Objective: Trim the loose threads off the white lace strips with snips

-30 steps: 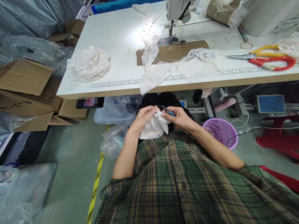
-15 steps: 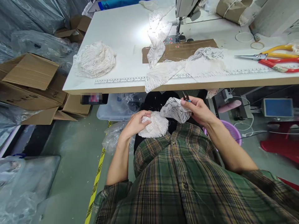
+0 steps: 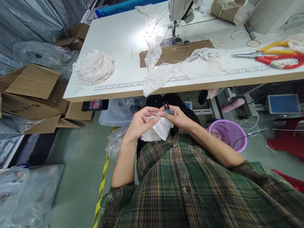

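White lace fabric (image 3: 161, 129) lies bunched over my lap, below the table's front edge. My left hand (image 3: 139, 123) is closed on the lace's upper edge, with thumb and fingers pinching it. Close against it, my right hand (image 3: 177, 116) pinches the same lace. Small thread snips (image 3: 167, 108) with blue handles and dark blades are also in my right hand, their tips pointing up and away from me. Part of the lace is hidden behind my fingers.
On the white table (image 3: 118, 41) stand a sewing machine (image 3: 177, 12), a lace pile (image 3: 95, 66), a lace strip (image 3: 154, 47) and red and yellow-handled scissors (image 3: 268, 55). Cardboard boxes (image 3: 33, 82) are at left; a purple basket (image 3: 228, 136) is at right.
My right hand has moved left with the snips and lace, up to my left hand. My left hand has risen slightly and now pinches the lace edge. The camera view has shifted a little.
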Demonstrator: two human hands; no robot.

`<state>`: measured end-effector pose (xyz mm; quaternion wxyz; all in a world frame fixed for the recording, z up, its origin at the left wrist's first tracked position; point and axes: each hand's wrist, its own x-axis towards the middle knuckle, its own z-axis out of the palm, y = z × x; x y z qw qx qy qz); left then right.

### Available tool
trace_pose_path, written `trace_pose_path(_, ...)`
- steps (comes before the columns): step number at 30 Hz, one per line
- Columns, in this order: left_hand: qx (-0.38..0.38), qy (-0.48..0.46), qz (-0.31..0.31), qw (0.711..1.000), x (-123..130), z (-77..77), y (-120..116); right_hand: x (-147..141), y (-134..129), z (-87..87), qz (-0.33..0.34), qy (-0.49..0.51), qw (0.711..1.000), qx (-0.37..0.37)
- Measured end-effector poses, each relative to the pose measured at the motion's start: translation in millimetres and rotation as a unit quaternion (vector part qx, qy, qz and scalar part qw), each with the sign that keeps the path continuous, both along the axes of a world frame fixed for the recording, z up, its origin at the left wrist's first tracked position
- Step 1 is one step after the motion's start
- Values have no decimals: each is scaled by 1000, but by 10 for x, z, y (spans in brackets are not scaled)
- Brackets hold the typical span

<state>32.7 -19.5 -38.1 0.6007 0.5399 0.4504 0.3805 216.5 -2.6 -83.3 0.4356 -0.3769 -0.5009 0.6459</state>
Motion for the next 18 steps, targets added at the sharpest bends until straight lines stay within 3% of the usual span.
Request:
trace_pose_path(8,40,51,81,995,34,-83,-29,93,-68,43,36,-1,998,-42)
trace_pose_path(11,18,38,36,998,19,-144,-5,144,-46,97,47,-16,998,-40)
trace_pose_path(15,-109,-50,-83,989,-48,-250,45,256,17,106,51,10,998,-36)
trace_pose_path(18,-166,-78,-94,979,-130,-294,54,324,64,45,15,37,997,-60)
